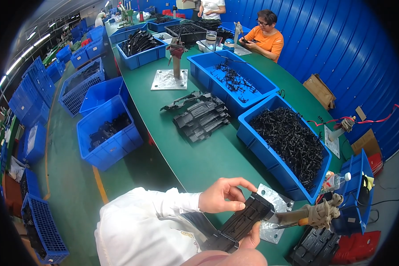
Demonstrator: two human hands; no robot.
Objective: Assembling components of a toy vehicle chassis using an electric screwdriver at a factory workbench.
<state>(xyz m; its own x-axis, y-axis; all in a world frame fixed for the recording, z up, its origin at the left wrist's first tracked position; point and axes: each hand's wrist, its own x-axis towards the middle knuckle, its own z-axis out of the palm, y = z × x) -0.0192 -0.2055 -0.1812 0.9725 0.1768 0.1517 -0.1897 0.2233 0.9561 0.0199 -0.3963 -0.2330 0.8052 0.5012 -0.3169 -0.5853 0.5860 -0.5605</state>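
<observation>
A long black ribbed part [241,221] is slanting between the person's hands at the near edge of the green table [208,159], its far end reaching toward a metal plate [275,195]. The left grip [221,195] is touching that far end, the thumb lying along its left edge and the index finger arching to its corner, the two tips standing apart; whether it is clamping the part, I cannot tell. The right grip [251,239] is bringing its thumb against the part's right edge while the other fingers are hiding from view, so I cannot tell how tightly it is closing. Beside it, a cloth-wrapped post [322,214] is rising from the plate, with an orange handle [303,221] pointing its thin tip toward the part. Beyond the plate, a blue bin [264,153] is holding a heap of small black pieces [292,142], and farther along the table several black moulded parts [201,117] are lying together. At the far side, a co-worker in an orange shirt [270,43] is sitting, holding something dark
</observation>
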